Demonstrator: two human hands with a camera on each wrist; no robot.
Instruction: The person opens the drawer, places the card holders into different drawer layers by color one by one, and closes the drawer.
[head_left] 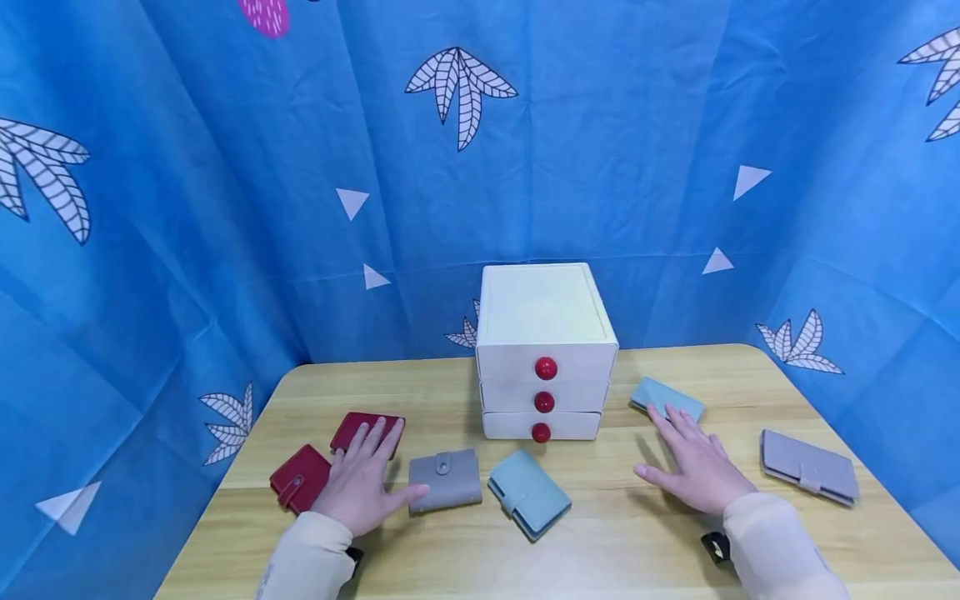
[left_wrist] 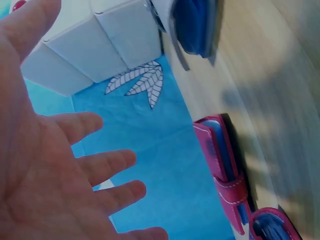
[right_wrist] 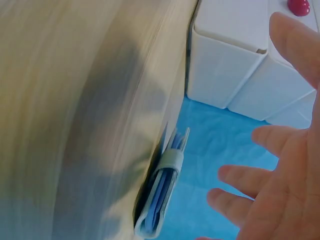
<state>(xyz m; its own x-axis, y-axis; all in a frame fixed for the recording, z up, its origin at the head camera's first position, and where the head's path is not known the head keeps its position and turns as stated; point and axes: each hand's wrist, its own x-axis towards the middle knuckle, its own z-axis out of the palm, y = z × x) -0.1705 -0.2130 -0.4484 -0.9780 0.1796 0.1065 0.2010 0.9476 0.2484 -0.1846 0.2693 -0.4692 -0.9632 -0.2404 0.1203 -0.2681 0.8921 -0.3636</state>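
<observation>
now | left hand point(head_left: 358, 483) flat (fingers spread) over red wallet point(head_left: 367, 431) | right hand point(head_left: 697, 468) flat beside teal wallet point(head_left: 667, 398)

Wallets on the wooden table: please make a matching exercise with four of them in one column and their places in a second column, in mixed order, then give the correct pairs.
Things:
1. dark red wallet with a snap tab
2. grey wallet with a snap button
3. light blue wallet near the right hand
4. long grey wallet with a strap

Places:
A. far right of the table
B. just beyond the right hand's fingertips
C. beside the left thumb
D. left of the left hand

Pairs: 1-D, 2-C, 3-B, 4-A
</observation>
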